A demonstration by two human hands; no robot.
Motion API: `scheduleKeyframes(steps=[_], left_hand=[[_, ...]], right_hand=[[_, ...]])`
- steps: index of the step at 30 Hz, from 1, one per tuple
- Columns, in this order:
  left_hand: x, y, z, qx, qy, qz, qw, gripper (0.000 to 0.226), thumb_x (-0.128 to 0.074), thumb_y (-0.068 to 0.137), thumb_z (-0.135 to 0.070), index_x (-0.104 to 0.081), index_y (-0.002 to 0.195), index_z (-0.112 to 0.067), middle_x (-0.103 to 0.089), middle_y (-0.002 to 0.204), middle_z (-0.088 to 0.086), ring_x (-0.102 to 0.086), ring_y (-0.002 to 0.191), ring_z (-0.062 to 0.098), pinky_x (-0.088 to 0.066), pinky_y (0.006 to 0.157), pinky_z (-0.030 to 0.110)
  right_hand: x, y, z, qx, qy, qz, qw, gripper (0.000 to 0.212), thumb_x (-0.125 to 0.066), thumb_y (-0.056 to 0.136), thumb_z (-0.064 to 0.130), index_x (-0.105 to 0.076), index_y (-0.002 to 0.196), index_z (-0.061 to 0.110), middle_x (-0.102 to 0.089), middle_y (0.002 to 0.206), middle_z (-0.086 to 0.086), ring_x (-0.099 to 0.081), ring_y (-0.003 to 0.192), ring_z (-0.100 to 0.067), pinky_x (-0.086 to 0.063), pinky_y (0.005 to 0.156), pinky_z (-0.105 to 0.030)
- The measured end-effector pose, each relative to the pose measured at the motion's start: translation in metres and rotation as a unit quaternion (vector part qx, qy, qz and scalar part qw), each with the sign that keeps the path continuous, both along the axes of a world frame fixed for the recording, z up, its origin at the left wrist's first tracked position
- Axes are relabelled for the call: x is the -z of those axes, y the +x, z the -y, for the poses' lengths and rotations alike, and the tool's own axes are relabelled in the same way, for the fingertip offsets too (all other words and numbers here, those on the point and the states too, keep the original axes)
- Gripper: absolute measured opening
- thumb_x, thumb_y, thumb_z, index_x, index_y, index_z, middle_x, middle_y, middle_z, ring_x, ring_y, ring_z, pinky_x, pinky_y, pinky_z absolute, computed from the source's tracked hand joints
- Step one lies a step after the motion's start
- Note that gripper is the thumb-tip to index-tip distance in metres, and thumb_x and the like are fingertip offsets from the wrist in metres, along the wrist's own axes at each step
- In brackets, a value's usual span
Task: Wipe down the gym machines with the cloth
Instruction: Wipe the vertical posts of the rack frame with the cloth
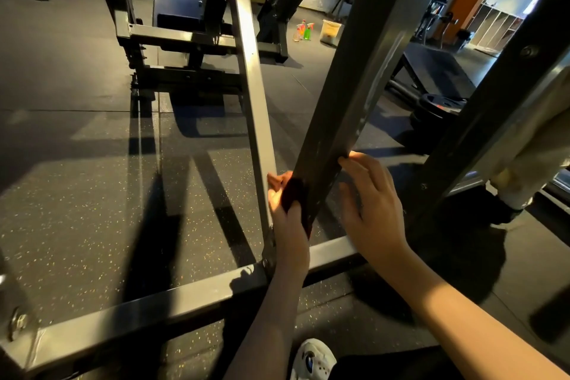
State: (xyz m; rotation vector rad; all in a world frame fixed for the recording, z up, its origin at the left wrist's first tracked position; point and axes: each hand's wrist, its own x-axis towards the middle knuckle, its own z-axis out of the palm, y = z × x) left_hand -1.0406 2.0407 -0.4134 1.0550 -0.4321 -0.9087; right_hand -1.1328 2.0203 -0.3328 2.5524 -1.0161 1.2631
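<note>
The person is crouching beside the gym machine, both bare arms reaching in toward its slanted dark beam (354, 86); the left hand (287, 219) is gripping a dark cloth (294, 194), thumb and fingers curling round it, and is pressing it against the left face of that beam near its lower end; the right hand (370, 210) is lying loosely spread on the other side, its fingertips (347, 160) touching the beam's right edge and holding nothing. Just left of the cloth a paler, thinner bar (249, 71) is running up at a slant and catching the light; below the hands a grey floor bar (154, 308) of the frame is crossing the speckled rubber floor (77, 210). A white shoe (313, 358) is showing at the bottom edge. Farther back a padded seat (177, 6) is sitting in another frame; well beyond it, coloured spray bottles (303, 30) and a pale bucket (331, 31) are standing on the floor.
</note>
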Motion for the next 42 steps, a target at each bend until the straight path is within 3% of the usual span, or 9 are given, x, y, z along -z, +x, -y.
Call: scheduleKeyframes(steps=[3,10,14,17,23,25,31,36,42], left_hand=[[-0.021,-0.005,0.003,-0.014,-0.051,0.054,0.997,0.031,-0.039,0.104,-0.020,-0.042,0.131,-0.034,-0.056,0.121,-0.014,-0.056,0.111,0.001,-0.047,0.089,0.015],[0.024,0.001,0.000,0.007,0.013,0.000,1.000,0.059,-0.044,0.081,-0.064,-0.047,0.133,-0.035,-0.060,0.127,-0.003,-0.056,0.122,0.020,-0.039,0.109,0.053],[-0.022,-0.007,-0.005,-0.016,-0.050,0.044,0.998,0.025,-0.039,0.100,-0.032,-0.051,0.115,-0.049,-0.060,0.116,-0.010,-0.058,0.110,0.005,-0.048,0.103,0.038],[-0.033,-0.009,0.003,-0.010,-0.085,0.091,0.992,0.029,-0.036,0.096,-0.044,-0.046,0.110,-0.066,-0.057,0.117,-0.015,-0.057,0.111,0.003,-0.051,0.092,0.027],[0.041,0.006,0.005,-0.001,0.038,-0.001,0.999,0.021,-0.037,0.104,-0.037,-0.047,0.121,-0.043,-0.057,0.121,-0.017,-0.049,0.131,0.018,-0.035,0.104,0.029],[0.034,0.005,0.008,-0.009,0.058,-0.015,0.998,0.015,-0.039,0.104,-0.034,-0.050,0.112,-0.040,-0.060,0.122,-0.006,-0.053,0.126,0.020,-0.038,0.104,0.032],[-0.022,-0.004,0.011,-0.019,-0.063,0.051,0.997,0.025,-0.038,0.088,-0.058,-0.048,0.110,-0.056,-0.061,0.111,-0.015,-0.061,0.105,0.004,-0.052,0.091,0.028],[0.024,0.003,0.014,-0.034,0.030,-0.022,0.999,0.032,-0.036,0.105,-0.033,-0.046,0.135,-0.027,-0.058,0.126,-0.004,-0.055,0.121,0.015,-0.042,0.091,0.018],[-0.025,-0.005,0.011,-0.065,-0.024,0.029,0.997,0.020,-0.038,0.103,-0.027,-0.051,0.117,-0.034,-0.061,0.112,-0.004,-0.060,0.114,0.018,-0.046,0.087,0.021]], right_hand=[[0.001,-0.001,0.000,-0.002,0.000,0.015,1.000,0.030,-0.047,0.093,0.020,-0.060,0.118,0.008,-0.057,0.121,-0.008,-0.049,0.111,-0.015,-0.036,0.092,-0.020],[0.003,-0.002,-0.001,0.003,-0.019,-0.005,1.000,0.033,-0.045,0.094,0.019,-0.057,0.123,0.008,-0.053,0.124,-0.006,-0.049,0.114,-0.018,-0.031,0.095,-0.017],[-0.001,0.003,-0.004,0.010,-0.005,0.021,1.000,0.032,-0.046,0.092,0.018,-0.060,0.118,0.007,-0.059,0.120,-0.010,-0.048,0.112,-0.015,-0.036,0.093,-0.021],[-0.002,0.004,-0.003,0.013,-0.007,0.024,1.000,0.030,-0.047,0.091,0.018,-0.059,0.117,0.007,-0.060,0.118,-0.011,-0.049,0.110,-0.015,-0.039,0.092,-0.024],[0.000,-0.003,-0.005,0.014,-0.005,-0.022,1.000,0.037,-0.045,0.093,0.019,-0.058,0.125,0.007,-0.057,0.126,-0.009,-0.047,0.117,-0.015,-0.027,0.101,-0.012],[0.000,-0.001,-0.007,0.016,0.006,-0.015,1.000,0.038,-0.044,0.093,0.021,-0.057,0.126,0.008,-0.057,0.127,-0.009,-0.047,0.119,-0.017,-0.033,0.103,-0.022],[0.010,-0.001,-0.005,0.050,-0.021,-0.035,0.998,0.041,-0.043,0.094,0.023,-0.054,0.132,0.010,-0.039,0.141,-0.006,-0.037,0.130,-0.025,-0.035,0.103,-0.044],[0.012,-0.005,-0.003,0.067,-0.044,-0.087,0.993,0.046,-0.042,0.094,0.025,-0.052,0.136,0.010,-0.036,0.149,-0.012,-0.035,0.133,-0.029,-0.027,0.106,-0.043],[0.001,-0.002,-0.008,0.062,-0.018,-0.062,0.996,0.045,-0.043,0.092,0.027,-0.056,0.132,0.010,-0.045,0.143,-0.009,-0.037,0.130,-0.024,-0.032,0.105,-0.043]])
